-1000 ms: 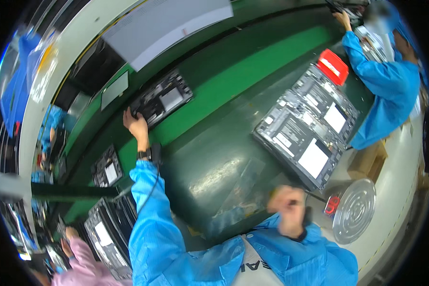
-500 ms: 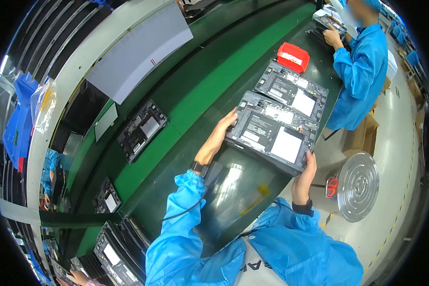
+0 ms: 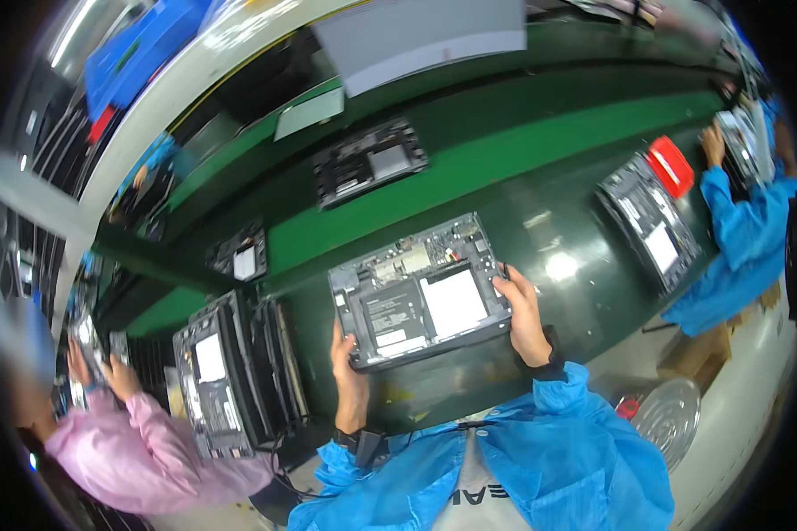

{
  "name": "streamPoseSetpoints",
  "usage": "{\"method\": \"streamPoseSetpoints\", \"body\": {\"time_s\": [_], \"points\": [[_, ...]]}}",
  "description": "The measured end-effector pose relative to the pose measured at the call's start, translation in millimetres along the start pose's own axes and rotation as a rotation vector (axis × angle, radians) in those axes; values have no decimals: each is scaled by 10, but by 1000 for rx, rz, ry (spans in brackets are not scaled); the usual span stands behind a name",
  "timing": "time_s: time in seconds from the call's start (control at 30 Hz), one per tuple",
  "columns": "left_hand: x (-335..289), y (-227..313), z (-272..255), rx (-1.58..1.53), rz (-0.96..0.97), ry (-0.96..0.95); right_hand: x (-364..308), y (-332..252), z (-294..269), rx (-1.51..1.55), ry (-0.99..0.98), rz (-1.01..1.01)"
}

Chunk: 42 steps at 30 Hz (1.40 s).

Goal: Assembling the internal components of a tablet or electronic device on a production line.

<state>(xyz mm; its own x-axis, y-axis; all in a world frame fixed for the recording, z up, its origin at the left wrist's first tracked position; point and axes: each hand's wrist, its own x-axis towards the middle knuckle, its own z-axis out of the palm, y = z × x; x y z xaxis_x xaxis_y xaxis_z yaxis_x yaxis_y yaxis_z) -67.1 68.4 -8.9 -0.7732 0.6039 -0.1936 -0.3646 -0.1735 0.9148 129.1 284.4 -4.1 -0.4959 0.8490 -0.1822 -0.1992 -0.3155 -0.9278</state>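
An uncovered laptop base [image 3: 421, 296] is noted at the centre of the frame, directly between the two hands, its long axis running left to right with the right end raised higher in the frame. Its lower left edge is gripped by the left hand [image 3: 350, 385], its right edge by the right hand [image 3: 526, 319]; neither is nearer, both being in contact. The fingers are part-curled, spread only to the base's thickness; those underneath are hidden. Whether the green workbench [image 3: 558, 265] is touched by the underside cannot be told.
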Motion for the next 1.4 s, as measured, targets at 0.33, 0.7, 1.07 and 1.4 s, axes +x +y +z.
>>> {"method": "streamPoseSetpoints", "body": {"time_s": [0.33,0.7,1.07,1.4], "points": [[-130,462,229,1159,728,-119,179,-562,-43,-437,130,-249],[194,379,576,1498,901,-489,512,-711,180,-888,-605,-504],[221,380,600,1507,852,-479,673,-640,474,-1028,-617,-663],[216,386,590,1531,811,-468,695,-430,435,-1069,-750,-970]]}}
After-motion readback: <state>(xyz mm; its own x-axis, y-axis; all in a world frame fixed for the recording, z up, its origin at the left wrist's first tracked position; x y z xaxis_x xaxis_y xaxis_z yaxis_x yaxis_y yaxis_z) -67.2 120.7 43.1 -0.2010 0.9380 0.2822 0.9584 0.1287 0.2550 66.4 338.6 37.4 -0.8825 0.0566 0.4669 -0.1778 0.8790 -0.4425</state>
